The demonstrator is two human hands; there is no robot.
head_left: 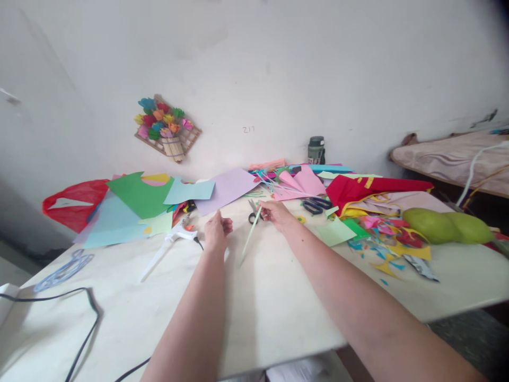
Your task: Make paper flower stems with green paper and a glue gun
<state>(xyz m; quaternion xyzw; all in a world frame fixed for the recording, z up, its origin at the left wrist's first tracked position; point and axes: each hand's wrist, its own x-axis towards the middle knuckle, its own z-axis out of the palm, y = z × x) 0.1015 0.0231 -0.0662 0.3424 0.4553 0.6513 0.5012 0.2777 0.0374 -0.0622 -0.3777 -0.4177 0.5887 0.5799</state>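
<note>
My right hand pinches the upper end of a pale green paper strip, which slants down and to the left over the table. Just behind the strip lies a small pair of scissors with dark handles. My left hand hovers to the left of the strip, fingers curled in; whatever they may hold is hidden. Beside it on the left rests a white hot glue gun. Larger dark-handled scissors lie beyond my right forearm.
Coloured paper sheets spread along the back left. A green bottle stands by the wall. Paper scraps, red cloth and green fruit lie at right. A black cable and a blue cord lie at left.
</note>
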